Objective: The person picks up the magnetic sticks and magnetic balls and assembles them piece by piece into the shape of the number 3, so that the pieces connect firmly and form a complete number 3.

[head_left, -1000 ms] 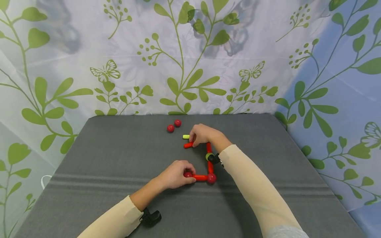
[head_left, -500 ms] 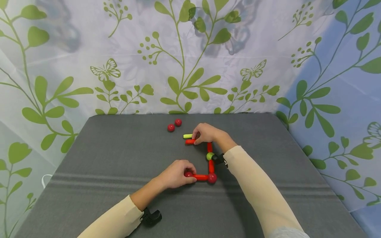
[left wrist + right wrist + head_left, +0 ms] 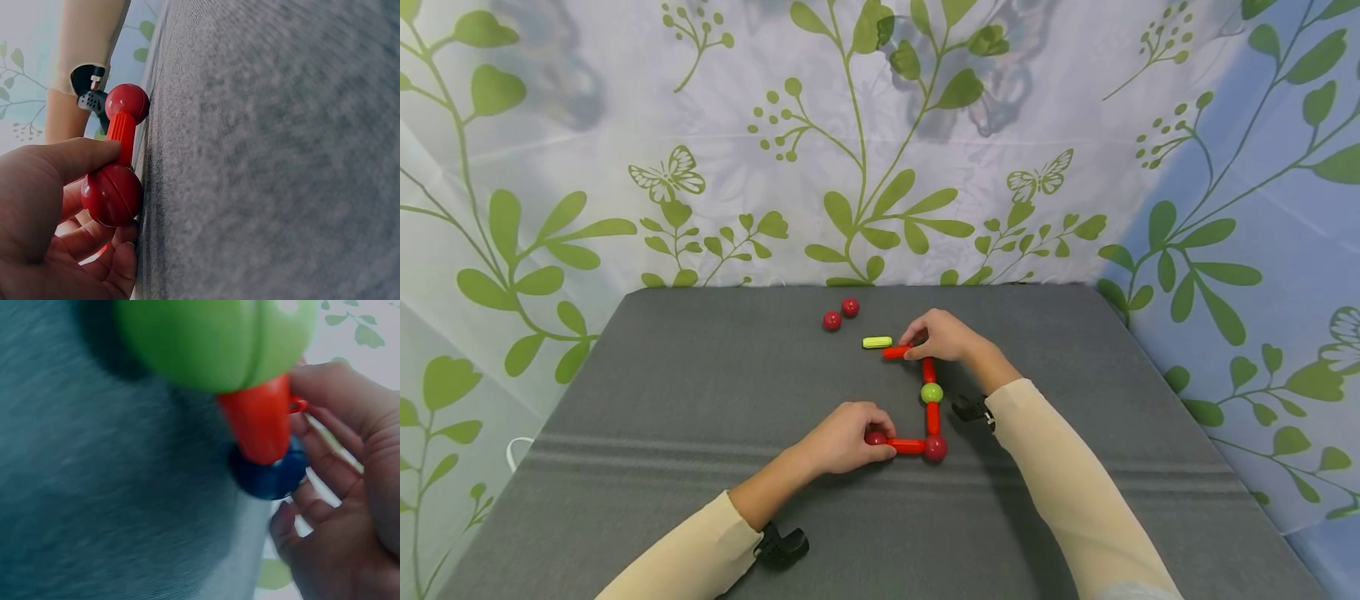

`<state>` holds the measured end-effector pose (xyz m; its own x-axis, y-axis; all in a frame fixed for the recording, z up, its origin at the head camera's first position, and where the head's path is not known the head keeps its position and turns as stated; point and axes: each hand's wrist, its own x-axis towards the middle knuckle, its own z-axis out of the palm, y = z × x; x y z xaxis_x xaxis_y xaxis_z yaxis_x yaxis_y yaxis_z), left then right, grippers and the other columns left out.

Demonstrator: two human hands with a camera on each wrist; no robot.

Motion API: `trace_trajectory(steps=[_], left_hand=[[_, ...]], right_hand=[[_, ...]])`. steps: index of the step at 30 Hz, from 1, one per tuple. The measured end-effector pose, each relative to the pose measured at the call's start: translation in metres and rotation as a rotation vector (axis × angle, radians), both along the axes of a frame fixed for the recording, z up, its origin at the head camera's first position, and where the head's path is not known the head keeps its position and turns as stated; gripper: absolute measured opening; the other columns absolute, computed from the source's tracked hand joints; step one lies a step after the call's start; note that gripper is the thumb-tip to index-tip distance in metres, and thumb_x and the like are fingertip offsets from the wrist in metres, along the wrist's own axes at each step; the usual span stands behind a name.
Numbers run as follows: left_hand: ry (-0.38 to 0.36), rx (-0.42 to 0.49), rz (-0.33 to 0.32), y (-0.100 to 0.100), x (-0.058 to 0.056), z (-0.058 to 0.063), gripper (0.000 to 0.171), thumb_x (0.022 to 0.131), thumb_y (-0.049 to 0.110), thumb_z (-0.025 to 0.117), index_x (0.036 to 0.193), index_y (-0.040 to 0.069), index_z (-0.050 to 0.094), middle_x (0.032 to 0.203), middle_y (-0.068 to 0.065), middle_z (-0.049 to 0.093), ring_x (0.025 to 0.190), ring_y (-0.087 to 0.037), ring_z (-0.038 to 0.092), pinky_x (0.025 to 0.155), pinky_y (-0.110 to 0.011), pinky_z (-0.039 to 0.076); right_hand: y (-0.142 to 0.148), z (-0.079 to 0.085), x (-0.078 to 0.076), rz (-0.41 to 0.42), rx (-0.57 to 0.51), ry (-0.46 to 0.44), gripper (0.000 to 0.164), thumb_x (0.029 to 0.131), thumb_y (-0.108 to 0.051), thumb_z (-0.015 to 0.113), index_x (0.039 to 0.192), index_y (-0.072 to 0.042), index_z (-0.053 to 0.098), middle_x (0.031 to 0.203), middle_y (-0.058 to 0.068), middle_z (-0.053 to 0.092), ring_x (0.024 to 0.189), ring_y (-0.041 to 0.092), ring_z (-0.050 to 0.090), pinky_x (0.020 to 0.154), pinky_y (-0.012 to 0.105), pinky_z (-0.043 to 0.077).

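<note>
On the grey cloth lies a chain of red rods and balls, bent at a near-right red ball (image 3: 935, 448). My left hand (image 3: 848, 439) grips the red ball (image 3: 114, 195) at its near-left end, the thumb by the joint with a red rod (image 3: 907, 447). From the corner, two more red rods run away from me through a green ball (image 3: 932, 393) to a dark blue ball (image 3: 270, 472), mostly hidden in the head view. Beside that blue ball my right hand (image 3: 943, 335) pinches a loose-ended red rod (image 3: 895, 352) between thumb and fingers.
A yellow-green rod (image 3: 877, 342) lies just beyond the pinched rod. Two loose red balls (image 3: 832, 321) sit near the back of the table (image 3: 737, 358). Behind the table hangs a leaf-patterned curtain (image 3: 722, 167).
My right hand has moved right with the red rod, bringing it to the far end of the chain and uncovering more of the yellow-green rod. The left hand has stayed in place.
</note>
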<state>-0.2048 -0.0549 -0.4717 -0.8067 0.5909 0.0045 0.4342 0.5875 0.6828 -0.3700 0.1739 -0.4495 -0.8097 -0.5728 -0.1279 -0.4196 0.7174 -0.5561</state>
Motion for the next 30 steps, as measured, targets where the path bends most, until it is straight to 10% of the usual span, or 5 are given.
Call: trace_trajectory(steps=[30], left_hand=[[-0.021,-0.027,0.017,0.002,0.002,0.003,0.008,0.090,0.022,0.079,0.096,0.019,0.076,0.086,0.005,0.064,0.075,-0.009,0.054,0.066,-0.023,0.046]], right_hand=[[0.015,-0.020,0.007,-0.140,-0.096,0.020,0.022,0.088,-0.027,0.082,0.108,-0.019,0.079,0.117,0.003,0.073,0.110,0.026,0.063,0.102,0.048,0.049]])
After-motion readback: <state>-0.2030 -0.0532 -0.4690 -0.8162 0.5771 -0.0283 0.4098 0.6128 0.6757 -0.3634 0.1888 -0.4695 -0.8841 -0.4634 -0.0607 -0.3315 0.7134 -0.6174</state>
